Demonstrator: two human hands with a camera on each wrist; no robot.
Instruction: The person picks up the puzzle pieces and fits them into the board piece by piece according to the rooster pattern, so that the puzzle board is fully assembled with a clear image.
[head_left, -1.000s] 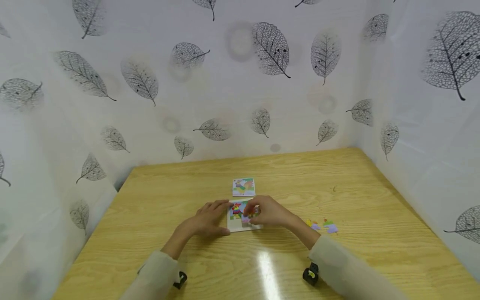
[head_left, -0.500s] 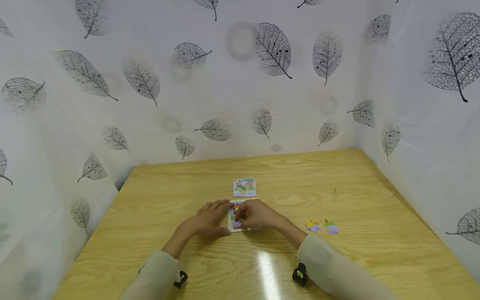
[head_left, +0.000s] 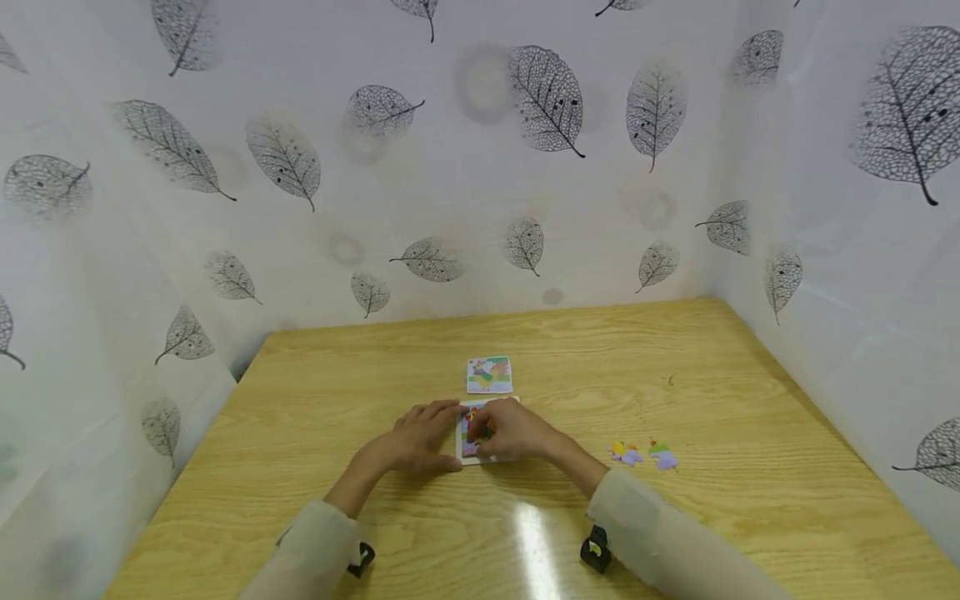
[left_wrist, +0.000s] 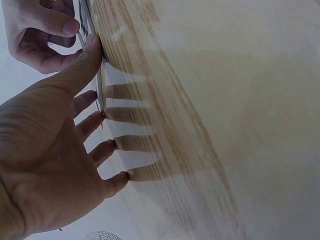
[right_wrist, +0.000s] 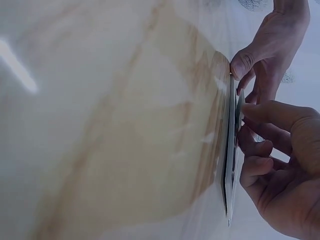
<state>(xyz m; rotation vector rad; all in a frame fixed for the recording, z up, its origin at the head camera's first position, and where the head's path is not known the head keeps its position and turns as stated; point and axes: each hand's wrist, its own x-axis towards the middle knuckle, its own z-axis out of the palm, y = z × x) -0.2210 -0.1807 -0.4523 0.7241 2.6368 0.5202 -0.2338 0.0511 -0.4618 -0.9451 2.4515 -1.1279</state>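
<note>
A flat jigsaw puzzle board with a white border lies on the table, partly filled with a colourful rooster picture. My left hand rests at its left edge, fingers spread; in the left wrist view the thumb touches the board's edge. Over the board, my right hand pinches a puzzle piece between thumb and fingers. That piece is tilted slightly off the board's surface in the right wrist view. The right hand hides much of the picture from above.
Just behind the board lies a square picture card with a pale rooster. Loose puzzle pieces, one yellow and purple and one green and purple, lie to the right on the wooden table. A leaf-patterned curtain surrounds the table.
My right hand has moved left across the board with the puzzle piece, to the picture's left part. The loose yellow piece shows more fully. My left hand has stayed put.
</note>
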